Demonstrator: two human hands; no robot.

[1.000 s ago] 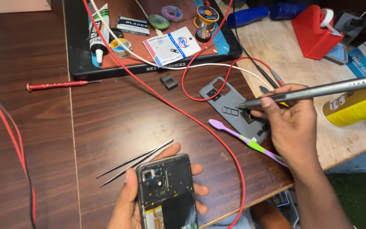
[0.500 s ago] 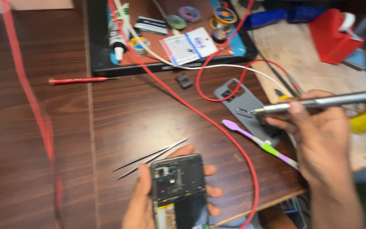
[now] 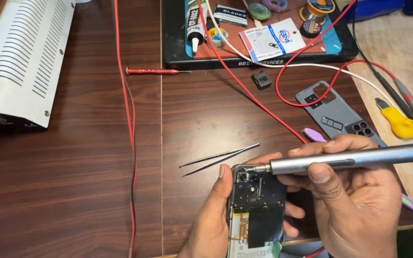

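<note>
- The grey electric screwdriver [image 3: 354,159] had come down from over the grey back cover [image 3: 336,112] at the right of the frame to the opened phone [image 3: 256,210] at the lower centre; half a second earlier its tip was still well clear of the phone, above and to the right of it.
- Its bit now rested at the phone's upper edge, just beside the camera module, which I judged to mean a screw there was being worked.
- The right hand [image 3: 354,200] was closed round the screwdriver barrel, thumb on top and fingers curled beneath.
- The left hand [image 3: 211,220] gripped the phone by its left edge, thumb along the side and fingertips showing past the right edge.
- The view had also swung left: a white vented machine [image 3: 22,57] now showed in the upper left.
- The screwdriver lay almost level, its long axis running left to right, bit pointing left, tail rising slightly towards the right edge.
- The phone's long axis ran top to bottom, camera end towards the top, its lower end cut by the bottom edge.
- The tweezers [image 3: 221,159] lay on the worktop [image 3: 72,191] just left of the phone, tips towards the upper right.
- A red screwdriver [image 3: 156,71] lay further up, pointing right.
</note>
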